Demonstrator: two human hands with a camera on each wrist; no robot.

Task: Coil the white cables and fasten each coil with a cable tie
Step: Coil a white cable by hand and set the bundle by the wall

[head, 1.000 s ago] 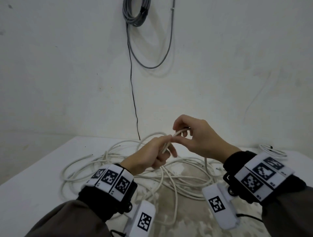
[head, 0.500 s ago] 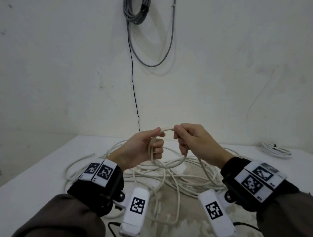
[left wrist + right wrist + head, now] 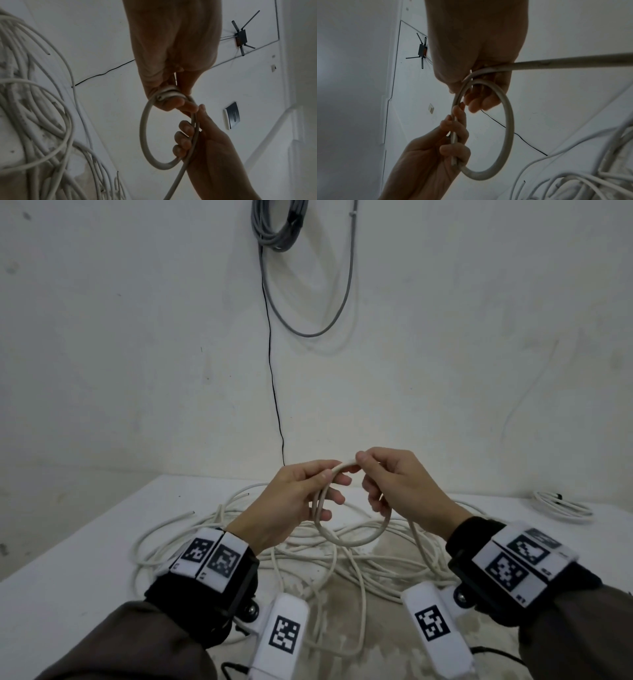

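A white cable (image 3: 352, 539) makes one small round loop in the air between my hands, above the table (image 3: 85, 542). My left hand (image 3: 330, 477) grips the loop's top together with the cable's cut end; the left wrist view shows the loop (image 3: 144, 128) hanging from its curled fingers (image 3: 171, 102). My right hand (image 3: 359, 462) pinches the same cable just to the right. In the right wrist view the loop (image 3: 508, 121) curves below it, and the free run (image 3: 573, 62) leads off to the right. The rest lies as a loose tangle (image 3: 342, 570) on the table. No cable tie shows.
A finished-looking white coil (image 3: 561, 505) lies at the table's far right. On the wall ahead hang a grey cable bundle (image 3: 277, 224) and a thin black wire (image 3: 274, 371). The table's left edge runs diagonally at the lower left.
A second ago my hands pinched only a short bend of cable. Since then they have drawn it into a round loop that hangs below them, and both hands have risen slightly.
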